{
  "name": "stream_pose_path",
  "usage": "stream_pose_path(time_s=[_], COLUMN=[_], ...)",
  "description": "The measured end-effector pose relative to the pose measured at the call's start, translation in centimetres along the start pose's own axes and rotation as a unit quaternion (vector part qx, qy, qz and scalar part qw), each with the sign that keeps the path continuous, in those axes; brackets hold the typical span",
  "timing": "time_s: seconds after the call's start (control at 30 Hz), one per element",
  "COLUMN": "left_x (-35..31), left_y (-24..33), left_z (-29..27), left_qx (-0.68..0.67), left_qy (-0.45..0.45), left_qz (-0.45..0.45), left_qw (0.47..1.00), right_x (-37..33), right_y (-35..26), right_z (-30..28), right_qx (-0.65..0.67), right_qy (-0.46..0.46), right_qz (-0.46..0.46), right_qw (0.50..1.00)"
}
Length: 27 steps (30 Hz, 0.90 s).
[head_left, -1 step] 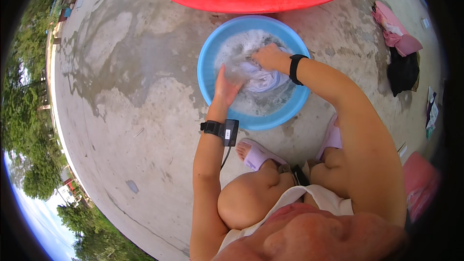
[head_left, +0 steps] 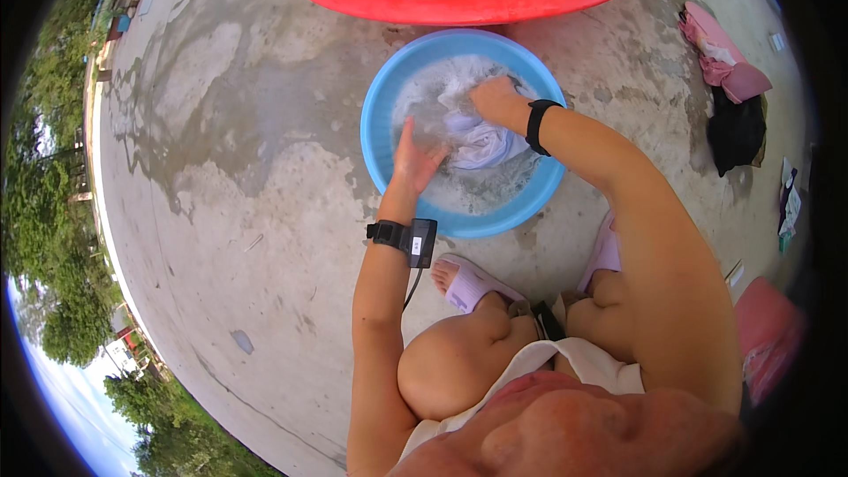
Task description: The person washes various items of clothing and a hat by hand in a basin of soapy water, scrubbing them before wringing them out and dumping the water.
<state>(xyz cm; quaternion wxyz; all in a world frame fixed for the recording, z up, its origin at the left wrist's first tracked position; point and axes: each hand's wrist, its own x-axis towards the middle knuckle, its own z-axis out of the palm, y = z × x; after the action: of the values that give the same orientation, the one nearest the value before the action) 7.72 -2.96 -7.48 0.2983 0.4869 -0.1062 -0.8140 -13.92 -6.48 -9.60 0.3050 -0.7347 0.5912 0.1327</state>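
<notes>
Wet white cloth (head_left: pixel 480 143) lies bunched in sudsy water inside a round light-blue basin (head_left: pixel 375 141). My right hand (head_left: pixel 499 99), wearing a black wristband, is closed on a part of the cloth at the basin's far right; its fingertips are hidden in suds and fabric. At the left side, my left hand (head_left: pixel 417 159) dips into the water beside the bunched cloth. Its thumb stands apart from the other fingers, which are partly under the murky water. A black strap with a small box (head_left: pixel 422 243) and a cable sits on my left wrist.
A large red tub (head_left: pixel 468 9) stands just beyond the basin. Pink fabric (head_left: pixel 724 57) and a black cloth (head_left: pixel 738 134) lie on the concrete at right, with small packets (head_left: pixel 788 199) nearer. My feet in lilac slippers (head_left: pixel 473 285) are close to the basin.
My right hand has shifted slightly right within the basin, and the cloth near it has moved a little. My left hand stays almost in place.
</notes>
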Motion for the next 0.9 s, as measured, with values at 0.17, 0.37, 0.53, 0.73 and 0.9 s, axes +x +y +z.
stream_pose_path(time_s=[0.17,0.37,0.53,0.73,0.9], left_x=[0.8,2.3,0.8,0.2,0.8], left_y=[-0.9,-0.2,-0.5,-1.6,-0.1], left_z=[2.6,3.0,3.8,5.7,2.5], left_qx=[-0.02,-0.031,-0.009,0.038,0.181], left_qy=[-0.02,-0.049,-0.015,0.08,0.137], left_qz=[-0.056,-0.04,-0.032,0.052,0.113], left_qw=[0.998,0.998,0.999,0.995,0.967], right_x=[-0.6,-6.2,-8.1,-3.6,-0.4], right_y=[-1.7,-7.4,-8.6,-3.3,1.6], right_z=[1.9,-0.1,-1.6,-2.8,-2.4], right_qx=[0.228,0.361,0.349,0.127,0.184], right_qy=[0.041,0.177,0.157,0.104,0.13], right_qz=[-0.048,-0.141,-0.209,-0.079,0.07], right_qw=[0.972,0.905,0.9,0.983,0.972])
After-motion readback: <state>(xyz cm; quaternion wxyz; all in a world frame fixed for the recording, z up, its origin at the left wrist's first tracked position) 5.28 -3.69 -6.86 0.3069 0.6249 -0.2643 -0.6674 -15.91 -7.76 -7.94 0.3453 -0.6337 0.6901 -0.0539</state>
